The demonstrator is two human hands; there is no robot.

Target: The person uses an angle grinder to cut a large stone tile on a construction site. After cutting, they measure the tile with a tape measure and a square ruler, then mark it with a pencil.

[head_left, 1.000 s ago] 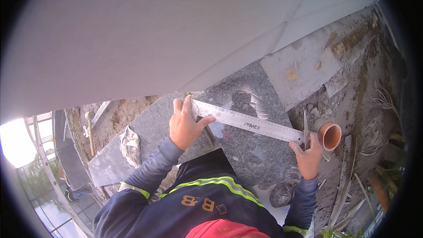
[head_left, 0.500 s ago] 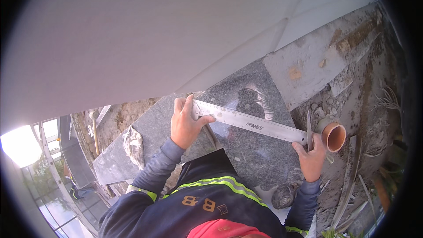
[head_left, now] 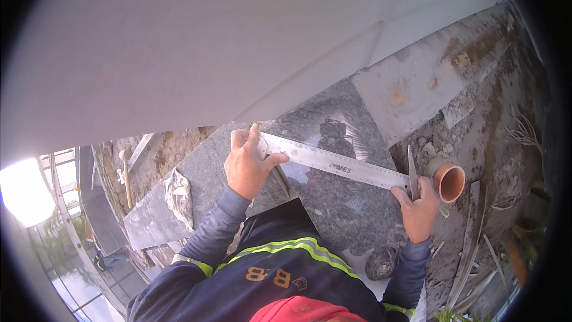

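Note:
A silver metal ruler point(head_left: 333, 164) with marked edges spans between my hands, above a polished dark grey stone slab point(head_left: 333, 214). My left hand point(head_left: 247, 167) is closed on its left end, thumb along the lower edge and fingers near the white wall. At the other end, my right hand point(head_left: 419, 207) grips the ruler between thumb and fingers. A thin, pointed grey piece point(head_left: 412, 170) stands up at that end beside my fingers; whether it is part of the ruler or separate, I cannot tell. A dark joint strip shows below my left thumb.
The white wall point(head_left: 179, 53) borders the slabs. An orange pipe end point(head_left: 449, 183) sticks up right of my right hand. A crumpled cloth point(head_left: 179, 198) lies on the left slab, with a mallet point(head_left: 126, 173) beyond. A pale dusty slab point(head_left: 411, 95) and rubble lie right; my shoe point(head_left: 381, 262) is below.
The ruler and both hands have shifted slightly left in the picture, as has the scenery around them. Both hands keep their hold on the ruler.

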